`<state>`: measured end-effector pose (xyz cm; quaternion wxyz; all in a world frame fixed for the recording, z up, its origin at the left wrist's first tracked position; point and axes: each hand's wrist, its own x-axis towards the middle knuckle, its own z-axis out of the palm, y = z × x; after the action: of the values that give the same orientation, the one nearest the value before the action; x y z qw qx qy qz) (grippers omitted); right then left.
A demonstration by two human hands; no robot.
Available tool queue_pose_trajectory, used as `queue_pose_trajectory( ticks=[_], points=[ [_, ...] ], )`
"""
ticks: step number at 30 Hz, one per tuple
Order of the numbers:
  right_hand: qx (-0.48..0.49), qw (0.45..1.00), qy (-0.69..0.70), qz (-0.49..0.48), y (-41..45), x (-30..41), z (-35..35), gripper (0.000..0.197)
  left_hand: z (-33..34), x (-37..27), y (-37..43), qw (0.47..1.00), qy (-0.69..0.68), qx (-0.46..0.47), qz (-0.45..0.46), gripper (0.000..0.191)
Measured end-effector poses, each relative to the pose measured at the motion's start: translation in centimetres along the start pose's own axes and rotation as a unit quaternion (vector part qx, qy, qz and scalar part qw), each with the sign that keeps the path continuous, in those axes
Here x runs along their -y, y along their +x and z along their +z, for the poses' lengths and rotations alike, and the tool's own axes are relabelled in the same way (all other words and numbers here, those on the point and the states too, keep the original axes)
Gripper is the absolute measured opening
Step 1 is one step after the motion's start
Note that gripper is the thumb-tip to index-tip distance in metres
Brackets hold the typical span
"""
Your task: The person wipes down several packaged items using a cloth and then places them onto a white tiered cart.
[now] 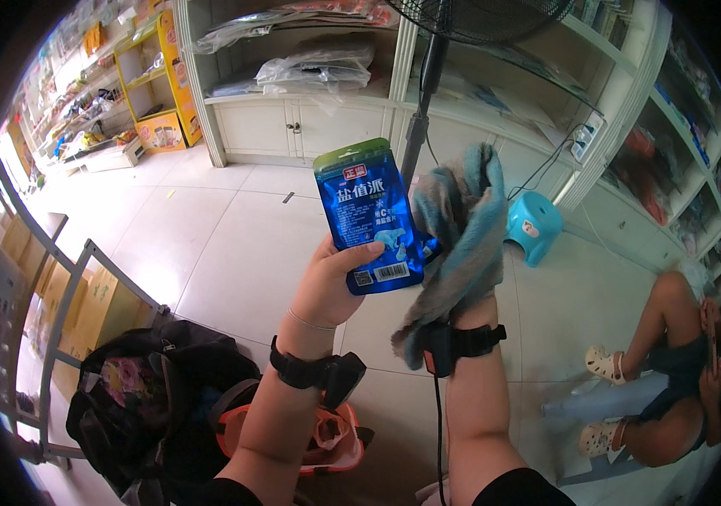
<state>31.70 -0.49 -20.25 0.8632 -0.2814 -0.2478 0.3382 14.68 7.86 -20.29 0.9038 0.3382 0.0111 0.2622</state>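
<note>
My left hand (341, 269) grips a blue, glossy resealable pouch (370, 218) with a green top, its thumb across the lower front. The pouch stands upright, its printed side and barcode towards me. Just right of it, a grey and teal towel (468, 234) drapes over my right hand (475, 310), hiding the fingers; the hand holds the towel, one end hanging beside the wrist. Between pouch and towel, part of another blue packet (428, 245) peeks out; what holds it is hidden. Both wrists wear black straps with small devices.
A standing fan (426, 95) rises ahead, before white cabinets (259, 126). A turquoise stool (534, 221) stands at right. A seated person (670, 367) holds a phone at far right. Below left lie a black bag (164, 405) and an orange bag (351, 430), beside a metal frame (66, 303) and cartons (104, 310).
</note>
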Motion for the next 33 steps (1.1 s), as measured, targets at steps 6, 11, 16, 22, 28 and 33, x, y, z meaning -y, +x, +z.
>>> queue_pose_trajectory(
  ticks=[6,11,16,22,28,33],
  points=[
    [0.052,0.987,0.032,0.152,-2.8,-0.6,1.3,0.068,-1.1,1.0,0.5,0.999,-0.048,-0.023,0.001,0.041],
    [0.082,0.987,-0.118,0.077,-3.3,-0.3,1.3,0.059,-1.6,0.2,0.2,0.999,-0.032,0.006,0.001,0.038],
    [0.068,0.982,-0.178,0.013,-2.4,-0.6,0.7,0.054,-1.4,0.0,-0.1,0.999,-0.026,0.027,-0.006,0.037],
    [0.028,0.963,-0.261,-0.063,-1.4,-1.7,-0.3,0.048,-1.2,0.0,-0.1,0.998,-0.029,0.048,0.000,0.038],
    [0.011,0.962,-0.251,-0.108,-1.2,-2.3,-0.3,0.046,-1.1,-0.1,-0.1,0.998,-0.025,0.063,-0.003,0.038],
    [0.012,0.961,-0.239,-0.136,-0.9,-3.0,-1.2,0.045,-1.2,0.0,-0.1,0.997,-0.022,0.068,0.001,0.038]
  ],
)
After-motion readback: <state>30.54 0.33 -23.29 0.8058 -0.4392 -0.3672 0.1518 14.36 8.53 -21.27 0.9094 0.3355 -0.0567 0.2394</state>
